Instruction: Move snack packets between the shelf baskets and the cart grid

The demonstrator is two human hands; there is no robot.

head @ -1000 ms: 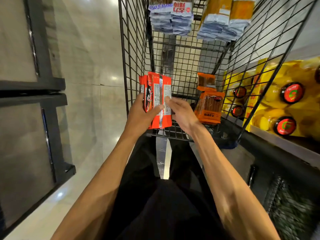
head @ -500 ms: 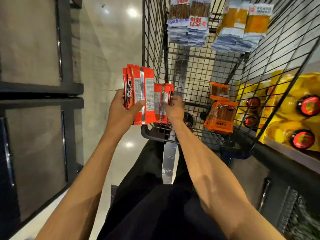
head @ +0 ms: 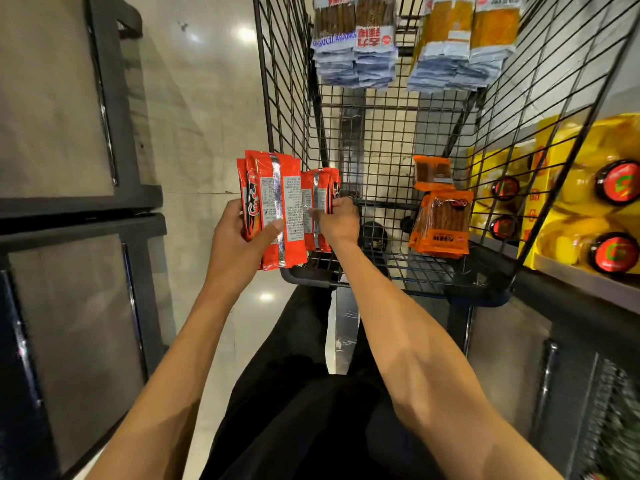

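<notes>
Gripping: left hand (head: 239,237) clamps red packets (head: 273,202).
Right hand (head: 341,223): pinches second stack (head: 322,192), 3 o'clock of first.
Cart (head: 287,98): orange packets (head: 440,223) inside, 3 o'clock.
Progress: midway, likely.

black wire cart (head: 377,140) carries orange snack packets (head: 441,223) at its right side, blue-edged packets (head: 356,60) at the far end.

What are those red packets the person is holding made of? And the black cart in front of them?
The red snack packets look like glossy plastic film, perhaps foil-lined: the surface shines and a silvery seam strip runs down the back. The cart grid looks like thin metal wire with a matte black coating, either paint or plastic; the picture does not show which.
</notes>
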